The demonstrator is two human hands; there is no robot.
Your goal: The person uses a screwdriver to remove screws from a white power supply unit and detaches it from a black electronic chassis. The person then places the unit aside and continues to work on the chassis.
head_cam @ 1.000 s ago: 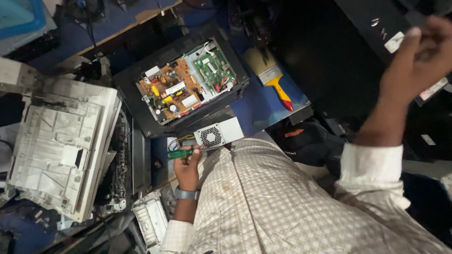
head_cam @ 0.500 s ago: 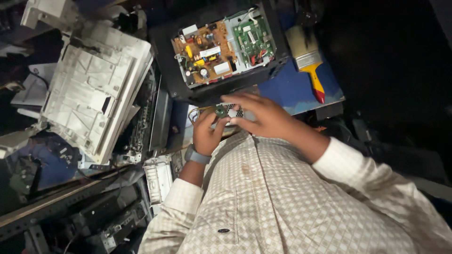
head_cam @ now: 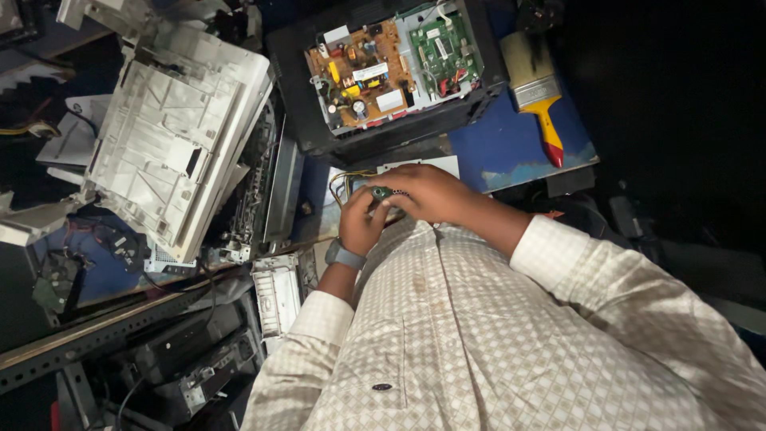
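While both hands grip a green-handled screwdriver (head_cam: pixel 381 192), the left hand (head_cam: pixel 361 223) on the handle and the right hand (head_cam: pixel 427 191) closed over it above a small metal unit (head_cam: pixel 423 166), a slip could gouge the open circuit boards (head_cam: pixel 395 68) just beyond.

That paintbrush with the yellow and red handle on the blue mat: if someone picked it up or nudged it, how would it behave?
The paintbrush probably feels light and easy to lift by its slim handle. It lies flat on the blue mat, and its wide, flat head should keep it from rolling; a push would likely slide or pivot it. The pale bristles would likely bend, while the handle stays stiff.
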